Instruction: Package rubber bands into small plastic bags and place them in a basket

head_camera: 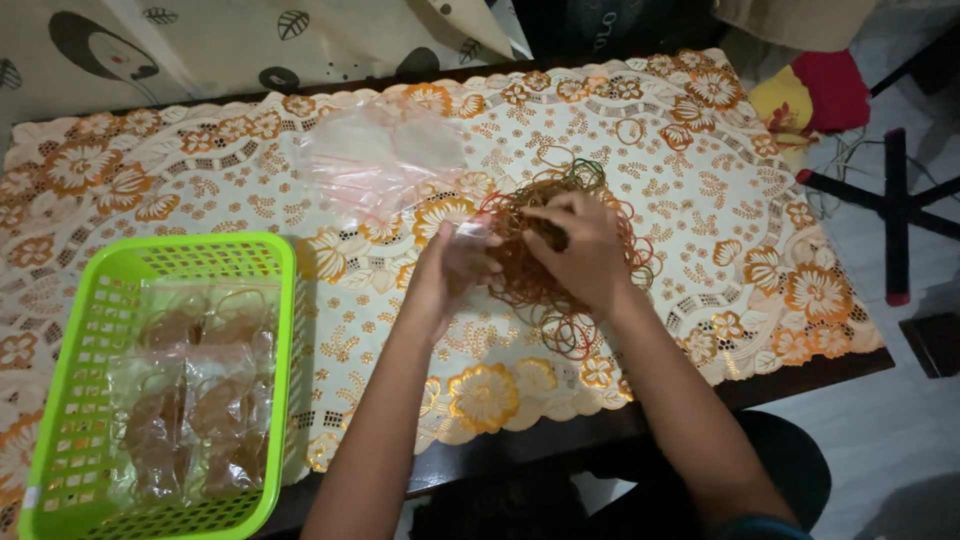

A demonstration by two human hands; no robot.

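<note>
The right hand (585, 250) covers the middle of the rubber band pile (560, 260), so its fingertips are hidden. At 7 o'clock, the green basket (60, 400) gets clipped by the edge.

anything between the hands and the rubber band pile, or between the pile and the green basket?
Nothing visible. The right hand rests on the heap of brown and red rubber bands; the left hand holds a small clear plastic bag beside it. Only bare floral tablecloth lies toward the lime-green plastic mesh basket.
</note>
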